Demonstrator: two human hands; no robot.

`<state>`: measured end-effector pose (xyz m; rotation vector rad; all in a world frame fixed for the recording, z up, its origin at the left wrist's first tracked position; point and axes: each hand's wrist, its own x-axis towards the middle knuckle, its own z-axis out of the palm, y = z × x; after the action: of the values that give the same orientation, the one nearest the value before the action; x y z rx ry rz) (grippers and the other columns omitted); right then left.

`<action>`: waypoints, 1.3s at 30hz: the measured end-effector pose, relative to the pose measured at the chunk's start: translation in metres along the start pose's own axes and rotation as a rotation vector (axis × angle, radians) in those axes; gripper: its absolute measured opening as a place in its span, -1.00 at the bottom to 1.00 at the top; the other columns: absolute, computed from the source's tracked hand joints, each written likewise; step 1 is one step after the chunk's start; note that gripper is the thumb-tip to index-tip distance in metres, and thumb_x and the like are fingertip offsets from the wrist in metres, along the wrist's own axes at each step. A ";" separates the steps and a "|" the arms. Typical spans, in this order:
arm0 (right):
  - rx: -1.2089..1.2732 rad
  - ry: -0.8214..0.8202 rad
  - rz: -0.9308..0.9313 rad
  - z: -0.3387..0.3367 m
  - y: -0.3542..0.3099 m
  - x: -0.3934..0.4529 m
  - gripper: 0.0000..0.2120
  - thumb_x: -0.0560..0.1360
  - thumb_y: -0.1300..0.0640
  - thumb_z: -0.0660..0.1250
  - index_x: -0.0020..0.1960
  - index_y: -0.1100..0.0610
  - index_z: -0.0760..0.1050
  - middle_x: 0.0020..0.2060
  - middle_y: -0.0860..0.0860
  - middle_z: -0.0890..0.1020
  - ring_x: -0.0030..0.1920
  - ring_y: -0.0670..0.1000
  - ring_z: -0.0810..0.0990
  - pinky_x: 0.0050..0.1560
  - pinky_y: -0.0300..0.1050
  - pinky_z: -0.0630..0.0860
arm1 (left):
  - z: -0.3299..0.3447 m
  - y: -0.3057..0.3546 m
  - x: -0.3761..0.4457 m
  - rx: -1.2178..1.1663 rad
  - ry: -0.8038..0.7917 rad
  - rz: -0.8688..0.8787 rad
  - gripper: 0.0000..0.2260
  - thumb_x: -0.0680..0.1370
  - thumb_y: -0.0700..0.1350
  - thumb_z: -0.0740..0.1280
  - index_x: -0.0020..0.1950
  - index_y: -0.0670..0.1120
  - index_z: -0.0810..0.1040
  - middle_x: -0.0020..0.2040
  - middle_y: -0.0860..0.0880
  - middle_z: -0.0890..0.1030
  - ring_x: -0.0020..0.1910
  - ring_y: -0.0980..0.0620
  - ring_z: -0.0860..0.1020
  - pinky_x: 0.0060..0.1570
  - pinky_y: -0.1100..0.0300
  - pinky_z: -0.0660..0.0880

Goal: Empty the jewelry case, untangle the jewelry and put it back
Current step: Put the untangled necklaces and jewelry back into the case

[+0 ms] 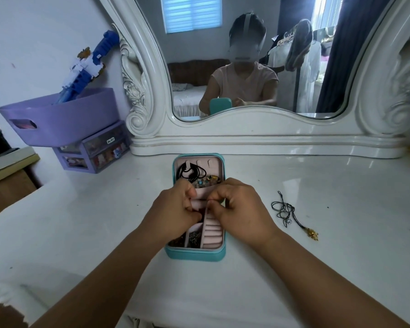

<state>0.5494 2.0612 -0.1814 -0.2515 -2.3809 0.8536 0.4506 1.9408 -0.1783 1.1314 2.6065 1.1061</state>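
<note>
A teal jewelry case [194, 255] with a pink lining lies open on the white dressing table [317, 185]. Black cords [187, 170] and beaded jewelry [208, 180] fill its lid pocket; dark small pieces [193, 236] sit in the lower compartments beside the pink ring rolls [212, 232]. My left hand [175, 205] and my right hand [237, 207] hover over the middle of the case, fingers curled, pinching something small between them that I cannot make out. A black cord necklace with a gold pendant [291, 215] lies on the table to the right of the case.
A white-framed mirror [258, 129] stands at the back of the table. At the left are a purple basket [64, 119] holding a blue and white toy [88, 65], and a purple drawer unit [92, 152] under it.
</note>
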 end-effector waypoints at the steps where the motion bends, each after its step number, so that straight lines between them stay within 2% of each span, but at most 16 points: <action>1: 0.004 0.010 0.003 -0.002 0.000 0.001 -0.93 0.40 0.23 0.35 -0.24 0.14 0.59 -0.18 0.00 0.56 -0.23 -0.03 0.52 -0.15 -0.11 0.47 | 0.000 -0.001 -0.001 0.002 0.001 0.005 -0.74 0.35 -0.22 0.46 -0.17 0.07 0.45 -0.36 0.07 0.58 -0.36 0.13 0.54 -0.30 0.28 0.42; 3: 0.018 0.023 0.008 -0.005 0.001 0.003 -0.90 0.40 0.23 0.36 -0.27 0.09 0.58 -0.24 -0.07 0.50 -0.32 -0.17 0.43 -0.23 -0.29 0.39 | -0.001 -0.001 -0.002 0.059 -0.011 0.030 -0.87 0.39 -0.21 0.43 -0.19 0.03 0.60 -0.33 0.10 0.59 -0.33 0.17 0.55 -0.29 0.33 0.41; 4: 0.023 0.023 0.010 -0.006 0.000 0.004 -0.89 0.41 0.24 0.36 -0.27 0.08 0.57 -0.26 -0.09 0.48 -0.34 -0.22 0.39 -0.26 -0.37 0.34 | -0.001 -0.001 -0.003 0.103 -0.035 0.053 -0.90 0.42 -0.19 0.40 -0.23 0.01 0.64 -0.31 0.08 0.60 -0.30 0.13 0.56 -0.27 0.28 0.44; 7: 0.026 0.024 0.013 -0.009 0.001 0.005 -0.88 0.41 0.22 0.37 -0.28 0.05 0.56 -0.26 -0.09 0.49 -0.37 -0.24 0.37 -0.28 -0.42 0.28 | -0.001 0.002 -0.004 0.253 -0.107 0.155 -0.86 0.45 -0.13 0.33 -0.22 0.02 0.67 -0.23 0.03 0.54 -0.22 0.04 0.54 -0.18 0.17 0.46; 9: 0.024 0.023 0.027 -0.014 0.002 0.005 -0.89 0.42 0.20 0.37 -0.26 0.05 0.57 -0.27 -0.12 0.50 -0.39 -0.23 0.37 -0.29 -0.44 0.27 | -0.004 0.006 -0.006 0.242 -0.051 0.154 -0.90 0.45 -0.09 0.35 -0.18 0.02 0.67 -0.20 0.04 0.55 -0.21 0.07 0.54 -0.14 0.14 0.50; 12: 0.018 0.059 0.039 -0.031 0.006 0.003 -0.88 0.42 0.19 0.38 -0.27 0.04 0.59 -0.30 -0.14 0.50 -0.40 -0.19 0.41 -0.31 -0.46 0.28 | -0.007 0.020 -0.010 0.130 0.135 0.109 -0.95 0.44 -0.04 0.38 -0.22 0.07 0.60 -0.24 0.11 0.60 -0.25 0.16 0.56 -0.18 0.19 0.55; 14: 0.012 0.099 0.068 -0.048 0.012 0.000 -0.86 0.42 0.20 0.39 -0.29 0.02 0.57 -0.30 -0.12 0.54 -0.43 -0.17 0.44 -0.33 -0.45 0.31 | -0.004 0.033 -0.013 0.062 0.163 0.164 -0.96 0.44 -0.06 0.39 -0.20 0.08 0.59 -0.27 0.12 0.61 -0.28 0.19 0.57 -0.20 0.24 0.53; 18: 0.001 0.111 0.202 -0.093 0.030 -0.010 -0.91 0.41 0.23 0.40 -0.28 0.13 0.61 -0.39 -0.12 0.57 -0.45 -0.17 0.47 -0.37 -0.47 0.36 | 0.022 0.059 -0.016 0.013 0.042 0.314 -0.97 0.42 -0.05 0.41 -0.15 0.05 0.62 -0.24 0.15 0.53 -0.32 0.22 0.50 -0.21 0.39 0.42; 22: -0.033 0.087 0.371 -0.131 0.054 -0.029 -0.89 0.42 0.21 0.39 -0.28 0.12 0.62 -0.43 -0.09 0.58 -0.48 -0.20 0.46 -0.46 -0.46 0.36 | 0.058 0.078 -0.011 0.084 -0.140 0.348 -0.84 0.45 -0.02 0.38 0.02 0.04 0.61 -0.04 0.12 0.54 -0.19 0.14 0.53 -0.08 0.23 0.48; 25: -0.077 -0.023 0.463 -0.143 0.062 -0.045 -0.89 0.42 0.18 0.40 -0.27 0.08 0.63 -0.39 -0.06 0.61 -0.41 -0.16 0.51 -0.39 -0.35 0.41 | 0.080 0.092 -0.007 0.142 -0.194 0.334 -0.78 0.46 -0.03 0.36 0.10 0.02 0.58 0.05 0.03 0.54 -0.05 0.05 0.53 -0.01 0.22 0.45; 27: -0.103 -0.107 0.473 -0.142 0.064 -0.053 -0.91 0.40 0.16 0.41 -0.27 0.06 0.63 -0.37 -0.07 0.63 -0.36 -0.14 0.53 -0.35 -0.35 0.42 | 0.092 0.098 -0.005 0.174 -0.199 0.301 -0.76 0.46 0.00 0.36 0.10 0.00 0.57 0.07 -0.01 0.53 0.02 0.00 0.53 0.06 0.16 0.46; 29: -0.131 -0.167 0.458 -0.138 0.064 -0.060 -0.95 0.37 0.09 0.44 -0.26 0.05 0.63 -0.31 -0.07 0.65 -0.32 -0.16 0.53 -0.30 -0.36 0.41 | 0.101 0.103 -0.002 0.213 -0.174 0.273 -0.75 0.45 0.02 0.35 0.09 -0.03 0.57 0.05 -0.03 0.53 0.04 -0.03 0.52 0.06 0.11 0.48; 31: -0.180 -0.210 0.433 -0.133 0.065 -0.066 -0.88 0.35 -0.01 0.45 -0.20 0.03 0.61 -0.25 -0.07 0.61 -0.29 -0.17 0.51 -0.28 -0.36 0.41 | 0.108 0.106 0.002 0.248 -0.131 0.258 -0.79 0.46 -0.01 0.32 0.04 -0.06 0.58 0.01 -0.05 0.54 0.01 -0.05 0.53 0.01 0.10 0.50; 33: -0.248 -0.218 0.421 -0.128 0.066 -0.069 -0.82 0.34 -0.05 0.44 -0.15 0.03 0.58 -0.22 -0.06 0.57 -0.23 -0.13 0.51 -0.19 -0.24 0.45 | 0.111 0.107 0.004 0.270 -0.110 0.252 -0.83 0.46 -0.05 0.31 -0.05 -0.09 0.61 -0.07 -0.06 0.57 -0.06 -0.06 0.55 -0.09 0.13 0.51; 36: -0.300 -0.193 0.402 -0.124 0.064 -0.071 -0.92 0.40 0.02 0.37 -0.20 0.02 0.55 -0.24 -0.08 0.54 -0.22 -0.13 0.49 -0.20 -0.22 0.42 | 0.114 0.105 0.009 0.236 -0.107 0.251 -0.86 0.46 -0.08 0.32 -0.17 -0.10 0.64 -0.20 -0.06 0.62 -0.17 -0.03 0.57 -0.25 0.22 0.41; 39: -0.277 -0.174 0.425 -0.122 0.065 -0.072 -0.88 0.41 0.08 0.33 -0.30 -0.01 0.47 -0.28 -0.09 0.55 -0.25 -0.13 0.49 -0.27 -0.25 0.40 | 0.117 0.102 0.011 0.208 -0.104 0.279 -0.86 0.49 -0.07 0.33 -0.17 -0.09 0.65 -0.19 -0.05 0.62 -0.16 -0.02 0.56 -0.21 0.23 0.41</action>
<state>0.6779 2.1492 -0.1810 -0.8493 -2.6543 0.7481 0.5437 2.0635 -0.1951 1.5900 2.5861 0.8011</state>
